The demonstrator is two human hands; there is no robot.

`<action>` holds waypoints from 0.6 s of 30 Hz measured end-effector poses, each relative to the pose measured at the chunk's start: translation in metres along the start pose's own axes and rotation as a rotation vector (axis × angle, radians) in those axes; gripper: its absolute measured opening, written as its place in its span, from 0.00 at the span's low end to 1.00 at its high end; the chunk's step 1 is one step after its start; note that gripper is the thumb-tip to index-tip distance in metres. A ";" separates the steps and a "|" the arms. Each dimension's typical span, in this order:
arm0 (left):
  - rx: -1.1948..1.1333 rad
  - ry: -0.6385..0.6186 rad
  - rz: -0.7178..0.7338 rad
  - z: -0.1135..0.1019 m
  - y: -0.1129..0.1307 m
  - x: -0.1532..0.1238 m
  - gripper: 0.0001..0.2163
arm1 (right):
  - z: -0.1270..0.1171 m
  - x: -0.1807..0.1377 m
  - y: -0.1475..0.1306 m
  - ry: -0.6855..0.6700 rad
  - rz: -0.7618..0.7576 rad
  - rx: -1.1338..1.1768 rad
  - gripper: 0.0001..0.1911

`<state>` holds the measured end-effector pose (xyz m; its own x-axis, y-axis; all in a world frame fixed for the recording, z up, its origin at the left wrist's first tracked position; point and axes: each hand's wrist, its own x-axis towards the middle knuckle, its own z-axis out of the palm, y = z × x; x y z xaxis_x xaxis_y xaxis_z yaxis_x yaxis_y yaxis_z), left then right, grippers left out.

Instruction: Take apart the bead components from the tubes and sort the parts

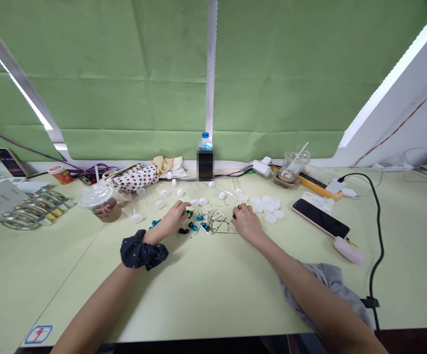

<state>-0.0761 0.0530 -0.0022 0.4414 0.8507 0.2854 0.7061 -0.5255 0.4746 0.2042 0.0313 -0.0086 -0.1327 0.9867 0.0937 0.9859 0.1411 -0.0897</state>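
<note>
Left hand (172,220): here it is, fingers bent down at a small shiny green part (188,213); gripped or merely touched, I cannot tell.
Right hand (246,223): curled low over the pale yellow-green counter (213,285), a small dark piece (234,216) at its fingertips; pinched or not, I cannot tell.
Thin silver metal rods (219,220): here's the crux, a loose pile between the hands, just left of the right hand, clearly the nearer; long axes cross every way, though one at the near edge lies sideways, pointing towards that hand.
Small glossy blue parts (205,226): right of the left hand, on the pile's left side.
Round white plastic caps (267,204): scattered loose, beyond the right hand and to its right.
</note>
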 end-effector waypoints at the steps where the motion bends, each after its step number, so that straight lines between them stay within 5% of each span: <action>1: 0.009 -0.005 0.009 0.003 -0.001 0.004 0.14 | 0.000 0.000 0.000 -0.002 0.000 0.001 0.10; 18: 0.116 -0.093 0.084 0.014 -0.011 0.001 0.11 | -0.001 0.000 -0.002 -0.020 0.001 0.036 0.11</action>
<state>-0.0756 0.0595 -0.0183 0.5474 0.8020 0.2390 0.7212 -0.5970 0.3514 0.2022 0.0306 -0.0078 -0.1337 0.9883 0.0739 0.9818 0.1422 -0.1258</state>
